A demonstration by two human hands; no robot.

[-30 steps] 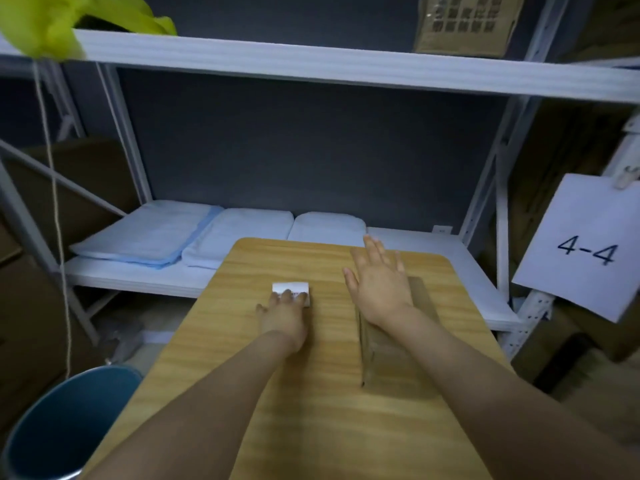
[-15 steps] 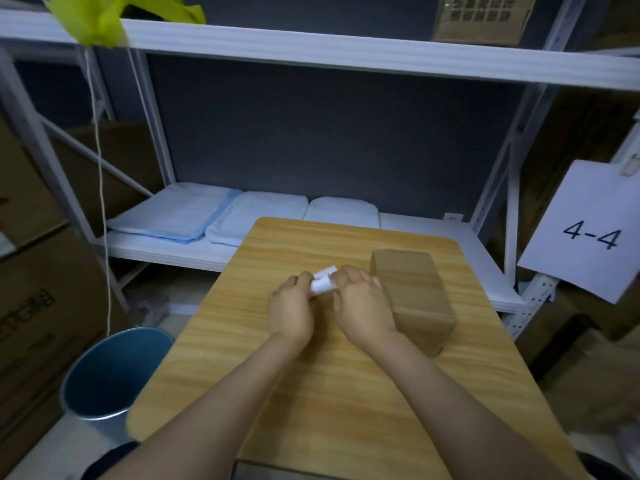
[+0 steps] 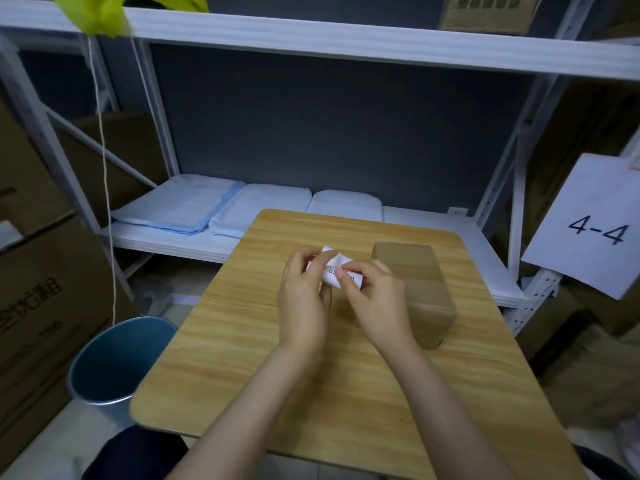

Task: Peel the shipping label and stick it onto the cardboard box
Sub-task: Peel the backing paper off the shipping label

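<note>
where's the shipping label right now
In the head view the shipping label is held above the wooden table, pinched between the left hand and right hand, just left of the cardboard box.

Both my forearms reach forward over the tabletop (image 3: 242, 341); my left hand (image 3: 303, 296) and right hand (image 3: 375, 299) meet, fingertips pinched together.

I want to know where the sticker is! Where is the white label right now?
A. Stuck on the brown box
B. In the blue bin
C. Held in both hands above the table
C: the white label is pinched between the left hand and right hand, beside the cardboard box, whose visible faces are bare.
</note>
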